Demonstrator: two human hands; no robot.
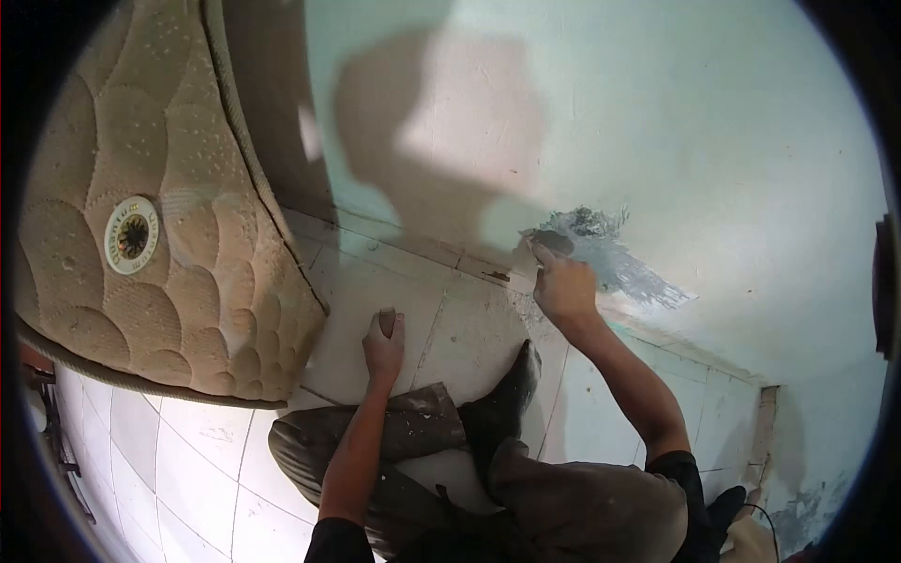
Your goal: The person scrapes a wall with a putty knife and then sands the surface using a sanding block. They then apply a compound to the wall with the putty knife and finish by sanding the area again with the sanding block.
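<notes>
My right hand is closed on a flat scraper, its index finger stretched along the tool. The scraper is against the lower part of the pale green wall, at the left end of a rough grey patch with smeared edges. My left hand hangs over the floor, left of my boot, apart from the wall. Its fingers are closed round a small brownish-grey piece, whose kind I cannot make out.
A quilted tan mattress leans upright at the left. White floor tiles run beneath me, dusty near the wall. My dark boot rests between my hands. A dark cable and another stained wall patch show at the lower right.
</notes>
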